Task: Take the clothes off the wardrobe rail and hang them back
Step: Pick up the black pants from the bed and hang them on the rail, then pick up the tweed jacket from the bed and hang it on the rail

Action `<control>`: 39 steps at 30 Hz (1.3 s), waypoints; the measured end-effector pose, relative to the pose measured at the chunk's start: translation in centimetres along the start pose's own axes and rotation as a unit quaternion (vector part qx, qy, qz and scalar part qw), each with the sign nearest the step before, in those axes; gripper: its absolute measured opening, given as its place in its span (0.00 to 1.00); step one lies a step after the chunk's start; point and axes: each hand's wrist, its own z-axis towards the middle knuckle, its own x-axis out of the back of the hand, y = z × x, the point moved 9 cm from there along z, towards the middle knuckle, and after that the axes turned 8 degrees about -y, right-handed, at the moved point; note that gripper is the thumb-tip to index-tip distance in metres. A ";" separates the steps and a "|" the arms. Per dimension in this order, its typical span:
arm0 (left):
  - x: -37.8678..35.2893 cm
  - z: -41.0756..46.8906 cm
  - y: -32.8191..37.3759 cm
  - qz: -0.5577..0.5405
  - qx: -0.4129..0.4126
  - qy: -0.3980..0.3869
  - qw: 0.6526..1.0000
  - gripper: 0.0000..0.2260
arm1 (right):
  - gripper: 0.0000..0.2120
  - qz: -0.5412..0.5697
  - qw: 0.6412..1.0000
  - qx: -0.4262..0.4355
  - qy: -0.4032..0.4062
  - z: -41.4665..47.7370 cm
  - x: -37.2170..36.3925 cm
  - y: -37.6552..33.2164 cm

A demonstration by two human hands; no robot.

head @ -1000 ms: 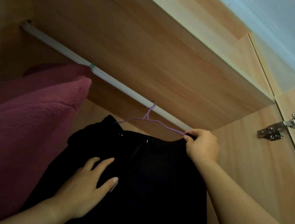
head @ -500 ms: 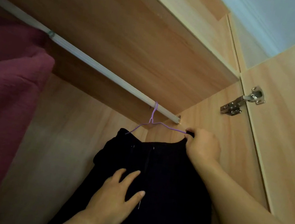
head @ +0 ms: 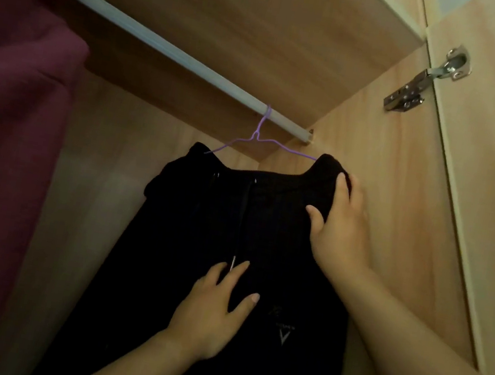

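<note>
Fingers of the right hand clasp the black garment; left hand presses it, fingers spread.

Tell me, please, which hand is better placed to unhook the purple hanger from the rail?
Right, probably: the right hand grips the black garment at its shoulder, close under the purple hanger and rail; the left hand rests flat lower on the front.
</note>
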 end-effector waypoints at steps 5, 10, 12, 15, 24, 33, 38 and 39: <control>0.3 -3.4 -1.1 0.023 -0.020 0.006 1.000 0.27 | 0.33 0.001 1.000 -0.005 -0.019 -6.7 -1.3 0.7; -0.3 -9.9 -2.0 0.049 -0.026 -0.030 0.998 0.27 | 0.33 -0.003 0.993 -0.062 -0.104 -16.1 -2.3 0.3; -1.2 -13.0 -2.7 0.083 -0.029 -0.049 0.995 0.28 | 0.33 -0.008 0.985 -0.083 -0.148 -20.6 -2.0 -0.5; -3.0 -18.0 -3.5 0.137 -0.039 -0.081 0.986 0.31 | 0.32 -0.026 0.971 -0.116 -0.208 -27.4 -1.1 -2.2; -8.7 -36.5 -2.8 0.113 -0.103 -0.220 0.963 0.35 | 0.41 -0.157 0.904 -0.188 -0.349 -48.9 6.4 -5.7; -13.6 -54.2 5.4 0.001 -0.177 -0.377 0.909 0.34 | 0.34 -0.254 0.814 -0.320 -0.413 -66.7 22.7 -8.7; -16.2 -63.2 14.2 -0.026 -0.272 -0.438 0.856 0.35 | 0.32 -0.276 0.763 -0.410 -0.417 -75.1 33.2 -9.9; -16.8 -65.0 16.2 -0.038 -0.289 -0.453 0.842 0.35 | 0.32 -0.281 0.754 -0.427 -0.411 -76.6 35.7 -10.3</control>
